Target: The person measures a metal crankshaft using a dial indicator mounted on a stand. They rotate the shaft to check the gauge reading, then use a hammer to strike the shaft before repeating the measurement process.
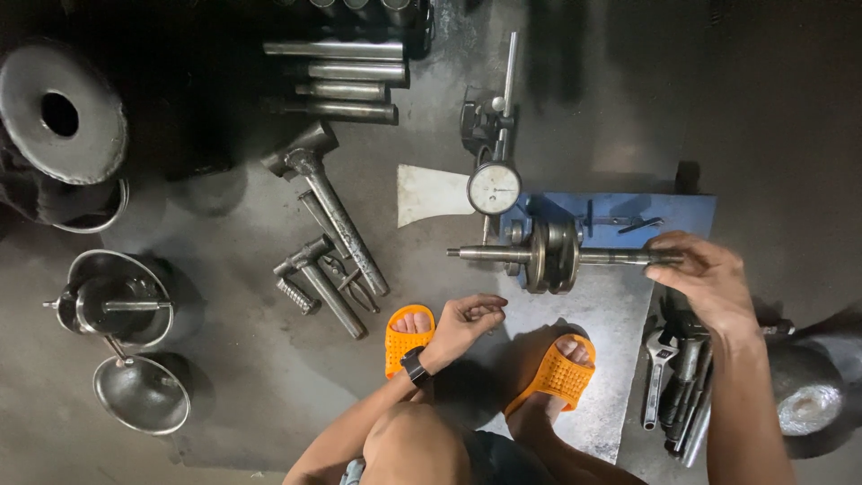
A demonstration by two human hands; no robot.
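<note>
crankshaft (pixel 552 256) lies level on blue stand (pixel 682 214), so it can turn under dial gauge (pixel 494 188) just behind it | right hand (pixel 709 278) grip clamped on crankshaft's right shaft end | left hand (pixel 469 321) loosely curled, empty, in front of crankshaft above orange sandal (pixel 409 339)

Bare arms, a black wristwatch (pixel 415 365) on the left wrist — orange perforated slides (pixel 549 374) on both feet.

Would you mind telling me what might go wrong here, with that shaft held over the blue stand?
The right hand grips only one end of the heavy steel crankshaft; if it rolls off the blue metal stand, it could land on the toes in open orange sandals. A jolt might also knock the round dial gauge out of position.
</note>
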